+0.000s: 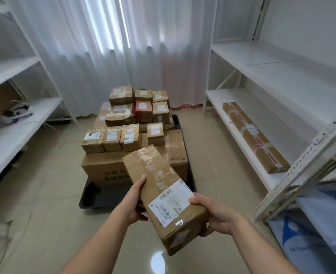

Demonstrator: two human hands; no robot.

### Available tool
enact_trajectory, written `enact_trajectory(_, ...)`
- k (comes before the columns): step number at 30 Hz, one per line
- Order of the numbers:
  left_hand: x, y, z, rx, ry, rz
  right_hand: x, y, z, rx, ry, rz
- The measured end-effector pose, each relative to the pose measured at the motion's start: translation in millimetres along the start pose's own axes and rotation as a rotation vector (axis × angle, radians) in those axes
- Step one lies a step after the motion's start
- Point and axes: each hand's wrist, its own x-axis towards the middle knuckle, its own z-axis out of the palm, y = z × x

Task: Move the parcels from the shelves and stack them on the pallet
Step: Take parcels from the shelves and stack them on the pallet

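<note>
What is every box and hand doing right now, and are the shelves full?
Long parcel: held in the air, tilted, label up.
Left hand: grips the parcel's left side.
Right hand: grips the parcel's right side.
Pallet: on the floor, stacked with many boxes.
Red box: stacked among the brown ones.
Taped parcel: lying flat on the right shelf.

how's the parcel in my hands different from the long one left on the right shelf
The held parcel is carried tilted above the floor, gripped by the left hand and right hand; the shelf parcel lies flat and untouched. The held parcel is bound in clear tape, the shelf parcel in red-and-white tape. It also looks slimmer than the held one. Both are long brown cardboard boxes with white labels.
</note>
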Motion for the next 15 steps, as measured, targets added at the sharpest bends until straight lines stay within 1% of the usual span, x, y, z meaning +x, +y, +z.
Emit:
enact_trajectory(3, 0, 14, -40, -0.092, 0.076, 0.031, 17, -19, 22, -0.045, -0.05, 0.037)
enact_trajectory(7, 14, 30, -85, -0.283, 0.196, 0.116, 39, -42, 39, -0.153, -0.139, 0.056)
enact_trajectory(10, 34, 36, -105, -0.335, 0.259, 0.1, 57, -57, 40, -0.187, -0.173, 0.06)
enact_trajectory(12, 40, 46, -106, -0.355, 0.267, 0.125, 73, -66, 36, -0.156, -0.158, 0.067)
enact_trajectory(15, 56, 64, -104, -0.432, 0.344, 0.156, 104, -85, 26, -0.065, -0.07, 0.108)
